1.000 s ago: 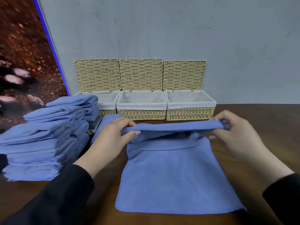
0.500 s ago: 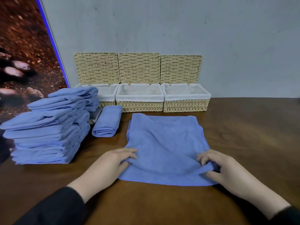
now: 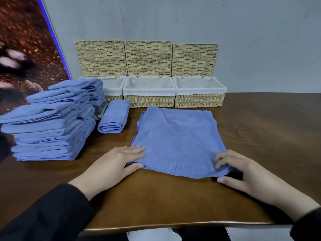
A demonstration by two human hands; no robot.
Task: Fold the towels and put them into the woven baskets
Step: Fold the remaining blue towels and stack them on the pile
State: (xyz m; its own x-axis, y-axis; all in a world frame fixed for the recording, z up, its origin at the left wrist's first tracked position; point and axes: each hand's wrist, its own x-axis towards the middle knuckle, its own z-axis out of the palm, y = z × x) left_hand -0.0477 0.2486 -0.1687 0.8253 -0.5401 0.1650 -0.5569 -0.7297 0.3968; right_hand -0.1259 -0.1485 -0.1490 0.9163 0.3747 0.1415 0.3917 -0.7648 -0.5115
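Observation:
A blue towel (image 3: 178, 141) lies folded in half on the brown table, its fold at the far side. My left hand (image 3: 118, 162) pinches its near left corner, fingers flat on top and thumb under the edge. My right hand (image 3: 241, 173) grips the near right corner with curled fingers, thumb on the table. A folded blue towel (image 3: 113, 118) lies left of it. Three woven baskets with white liners stand open along the wall: left (image 3: 113, 87), middle (image 3: 149, 100), right (image 3: 199, 100). No towel shows inside them.
A tall stack of blue towels (image 3: 50, 122) fills the table's left side, partly hiding the left basket. A striped item (image 3: 100, 112) peeks out behind it. The table's front edge (image 3: 173, 223) runs just below my wrists. A grey wall stands behind the baskets.
Both hands brought the towel's far edge down toward me, laying it over the near edge. They now rest at the near corners, hardly moved in the last half second.

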